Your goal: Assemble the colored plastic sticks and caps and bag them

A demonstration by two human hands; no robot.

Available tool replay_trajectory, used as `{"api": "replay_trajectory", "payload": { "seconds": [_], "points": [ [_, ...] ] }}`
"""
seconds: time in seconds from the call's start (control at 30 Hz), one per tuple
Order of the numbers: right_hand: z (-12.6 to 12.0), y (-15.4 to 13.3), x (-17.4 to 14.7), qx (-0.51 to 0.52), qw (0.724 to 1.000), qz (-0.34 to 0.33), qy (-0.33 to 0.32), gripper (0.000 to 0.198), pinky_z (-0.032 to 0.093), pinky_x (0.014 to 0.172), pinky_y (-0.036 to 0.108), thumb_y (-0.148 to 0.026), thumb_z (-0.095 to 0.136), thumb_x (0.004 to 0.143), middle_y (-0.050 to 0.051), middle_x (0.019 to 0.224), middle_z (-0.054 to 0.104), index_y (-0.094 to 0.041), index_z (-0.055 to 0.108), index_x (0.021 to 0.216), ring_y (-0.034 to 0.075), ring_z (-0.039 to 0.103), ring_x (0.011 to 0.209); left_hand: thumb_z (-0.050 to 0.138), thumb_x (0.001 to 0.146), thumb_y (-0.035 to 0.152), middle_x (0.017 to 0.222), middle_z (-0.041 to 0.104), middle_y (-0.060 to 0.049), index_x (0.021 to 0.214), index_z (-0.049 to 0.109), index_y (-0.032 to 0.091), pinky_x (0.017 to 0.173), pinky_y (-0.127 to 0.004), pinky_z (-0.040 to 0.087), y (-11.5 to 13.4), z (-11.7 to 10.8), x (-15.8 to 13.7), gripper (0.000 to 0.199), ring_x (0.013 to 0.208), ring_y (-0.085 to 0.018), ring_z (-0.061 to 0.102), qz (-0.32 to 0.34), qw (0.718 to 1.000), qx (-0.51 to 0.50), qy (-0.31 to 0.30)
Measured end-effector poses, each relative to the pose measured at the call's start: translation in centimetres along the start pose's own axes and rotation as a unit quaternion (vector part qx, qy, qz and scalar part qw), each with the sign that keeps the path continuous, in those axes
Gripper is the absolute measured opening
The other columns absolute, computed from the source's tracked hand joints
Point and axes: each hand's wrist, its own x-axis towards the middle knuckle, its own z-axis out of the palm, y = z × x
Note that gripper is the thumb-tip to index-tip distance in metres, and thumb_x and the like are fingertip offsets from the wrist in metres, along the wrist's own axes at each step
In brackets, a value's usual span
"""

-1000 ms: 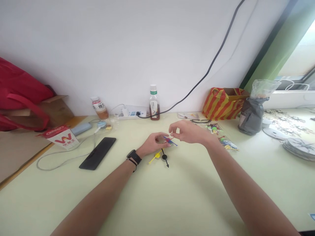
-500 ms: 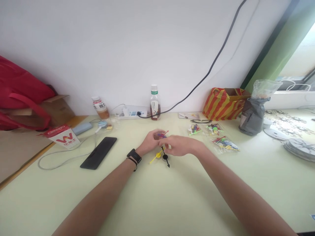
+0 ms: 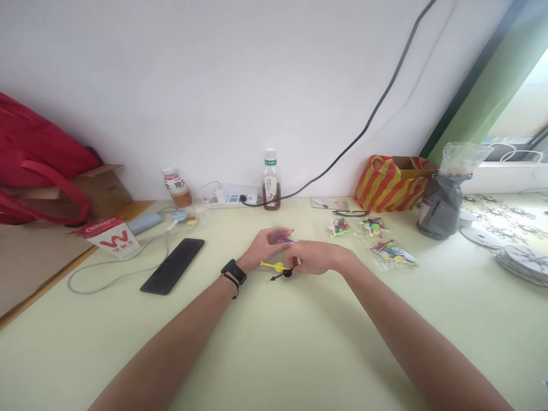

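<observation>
My left hand [image 3: 262,249], with a black watch on the wrist, is closed around red and blue plastic pieces [image 3: 282,236], which look like spinner arrows, perhaps in a clear bag. My right hand [image 3: 314,257] is beside it with fingers curled down. What those fingers pinch is hidden. Just below the hands, a yellow arrow pointer [image 3: 278,266] with a round hub lies on the table. Against it lies a black arrow pointer [image 3: 287,273], its head toward the left and its other end hidden by my right fingertips.
Clear bags of coloured arrows [image 3: 394,251] lie to the right, near grey discs [image 3: 520,260] and a striped bag [image 3: 391,182]. A black phone-like slab [image 3: 172,266], a red-and-white box [image 3: 112,237] and cables lie left. A drink bottle [image 3: 271,182] stands by the wall beside a power strip [image 3: 233,195].
The yellow and black pointers have both turned clockwise; the black head now points left instead of toward me. My right fingers have moved slightly right and down, toward the black pointer.
</observation>
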Motion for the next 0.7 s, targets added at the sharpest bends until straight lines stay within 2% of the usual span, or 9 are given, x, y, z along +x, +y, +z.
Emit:
{"api": "replay_trajectory", "payload": {
  "seconds": [0.1, 0.23, 0.3, 0.4, 0.53, 0.7],
  "points": [
    [-0.9, -0.5, -0.7, 0.007, 1.0, -0.004, 0.004, 0.015, 0.034, 0.055, 0.024, -0.005, 0.062, 0.079, -0.001, 0.077, 0.068, -0.02, 0.067, 0.076, 0.013, 0.055, 0.065, 0.086, 0.076, 0.042, 0.128, 0.073, -0.017, 0.123, 0.073, 0.015, 0.099, -0.043, 0.056, 0.2, 0.1, 0.0, 0.056, 0.114, -0.031, 0.07, -0.008, 1.0, 0.009, 0.0],
    [-3.5, -1.4, -2.8, 0.02, 0.996, -0.011, 0.091, 0.01, 0.041, 0.062, 0.025, -0.015, 0.066, 0.084, 0.0, 0.087, 0.073, -0.021, 0.073, 0.085, 0.014, 0.062, 0.072, 0.088, 0.073, 0.045, 0.115, 0.077, -0.016, 0.12, 0.074, 0.013, 0.086, -0.039, 0.059, 0.4, 0.2, -0.1, 0.059, 0.102, -0.03, 0.073, -0.009, 1.0, -0.007, -0.029],
    [-4.9, -1.9, -4.3, 0.009, 0.986, 0.004, 0.164, 0.006, 0.043, 0.064, 0.025, -0.023, 0.069, 0.086, 0.0, 0.087, 0.074, -0.023, 0.074, 0.087, 0.015, 0.064, 0.076, 0.087, 0.075, 0.046, 0.109, 0.078, -0.014, 0.114, 0.077, 0.013, 0.088, -0.039, 0.058, 0.5, 0.3, -0.3, 0.052, 0.1, -0.03, 0.073, 0.0, 1.0, 0.004, -0.027],
    [-6.5, -2.3, -6.3, 0.03, 0.97, 0.019, 0.239, 0.013, 0.045, 0.061, 0.026, -0.033, 0.066, 0.091, 0.001, 0.082, 0.073, -0.023, 0.072, 0.083, 0.016, 0.065, 0.072, 0.086, 0.077, 0.046, 0.112, 0.078, -0.013, 0.114, 0.078, 0.015, 0.095, -0.041, 0.056, 0.8, 0.7, -0.4, 0.049, 0.104, -0.029, 0.071, -0.012, 1.0, 0.023, -0.006],
    [-7.4, -2.2, -7.9, 0.123, 0.944, 0.044, 0.302, 0.025, 0.051, 0.059, 0.03, -0.044, 0.067, 0.091, 0.004, 0.074, 0.073, -0.021, 0.073, 0.085, 0.019, 0.068, 0.067, 0.087, 0.076, 0.045, 0.123, 0.075, -0.014, 0.119, 0.077, 0.018, 0.097, -0.04, 0.056, 1.0, 0.9, -0.6, 0.052, 0.111, -0.029, 0.069, -0.022, 0.999, 0.029, -0.006],
    [-7.7, -1.7, -8.2, 0.129, 0.92, 0.038, 0.369, 0.025, 0.054, 0.059, 0.032, -0.044, 0.076, 0.083, 0.006, 0.076, 0.075, -0.019, 0.076, 0.081, 0.021, 0.069, 0.067, 0.086, 0.078, 0.046, 0.122, 0.075, -0.013, 0.117, 0.078, 0.018, 0.097, -0.039, 0.056, 1.1, 0.8, -0.7, 0.049, 0.11, -0.028, 0.069, -0.014, 0.999, 0.04, -0.013]
  ]
}}
